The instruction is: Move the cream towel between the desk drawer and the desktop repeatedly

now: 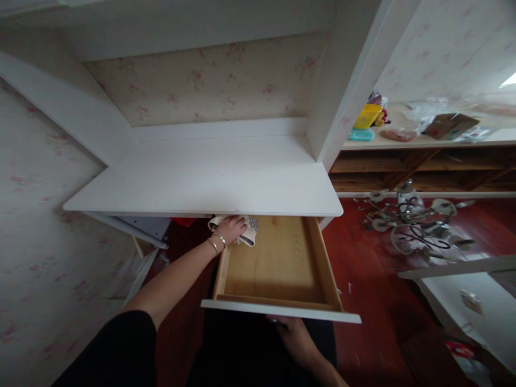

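A pale cloth with dark print [252,231] is bunched under my left hand [231,229], whose fingers are closed round it. That hand presses it on the left side wall of the pulled-out wooden drawer [282,263], close to the desk edge. Below the white drawer front [282,310], my right hand [296,336] is curled against its outer face. Its fingertips are partly hidden there. Bare wood shows across the drawer's bottom. Above the drawer lies the white desktop [213,177].
White upright panels [346,80] rise from the desk. On the right, a low shelf unit [423,142] carries a yellow container [367,116], a cardboard box [449,126] and plastic bags. A chandelier [419,226] lies on the red floor [363,290]. White furniture [471,301] stands at lower right.
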`<state>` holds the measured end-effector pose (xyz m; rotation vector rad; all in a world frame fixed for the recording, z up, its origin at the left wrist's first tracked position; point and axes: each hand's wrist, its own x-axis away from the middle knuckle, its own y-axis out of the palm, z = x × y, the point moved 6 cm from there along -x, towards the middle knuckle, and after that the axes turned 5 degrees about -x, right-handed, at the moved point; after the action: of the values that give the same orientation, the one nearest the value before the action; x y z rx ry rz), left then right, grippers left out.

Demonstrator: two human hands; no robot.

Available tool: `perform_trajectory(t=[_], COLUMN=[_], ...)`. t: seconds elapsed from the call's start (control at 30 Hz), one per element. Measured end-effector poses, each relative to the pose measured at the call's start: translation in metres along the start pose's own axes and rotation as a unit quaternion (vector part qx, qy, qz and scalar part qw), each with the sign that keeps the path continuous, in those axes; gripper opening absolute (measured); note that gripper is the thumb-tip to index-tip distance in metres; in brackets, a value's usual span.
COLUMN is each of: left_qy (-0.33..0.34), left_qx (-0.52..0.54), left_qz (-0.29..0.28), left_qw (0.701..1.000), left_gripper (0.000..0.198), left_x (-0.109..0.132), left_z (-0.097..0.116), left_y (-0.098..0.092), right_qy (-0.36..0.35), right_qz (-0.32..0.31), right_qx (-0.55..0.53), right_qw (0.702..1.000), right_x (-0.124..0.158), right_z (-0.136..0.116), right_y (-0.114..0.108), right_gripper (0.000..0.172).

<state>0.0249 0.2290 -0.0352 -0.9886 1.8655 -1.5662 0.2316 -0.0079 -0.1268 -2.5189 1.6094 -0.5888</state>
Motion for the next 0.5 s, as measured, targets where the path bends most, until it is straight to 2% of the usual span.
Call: perform_trajectory(t=[0.13,0.23,0.33,0.5], left_qy=[0.001,0.009,0.016,-0.007], left_qx=[0.008,0.029,0.073,0.177], left_qz=[0.008,0.018,0.011,-0.022], left_qw=[1.000,0.999,0.997,0.984], left_gripper=[0.026,0.034,0.043,0.057], left_x=[-0.006,0.001,0.021,0.073], left_z=[-0.001,-0.003,-0.002,0.010], left_y=[0.003,0.002,0.002,-0.004], right_qy=[0.004,0.006,-0.001,0.000], right_qz=[-0.005,-0.009,-0.011,-0.014], right_qx=[0.012,0.016,0.006,0.009], right_qw=[1.000,1.000,1.000,1.000], right_x=[0.000,0.001,0.001,0.001], right_z=[0.000,0.000,-0.001,-0.001], right_y=[0.000,0.000,0.002,0.002], right_gripper=[0.035,0.036,0.035,0.034])
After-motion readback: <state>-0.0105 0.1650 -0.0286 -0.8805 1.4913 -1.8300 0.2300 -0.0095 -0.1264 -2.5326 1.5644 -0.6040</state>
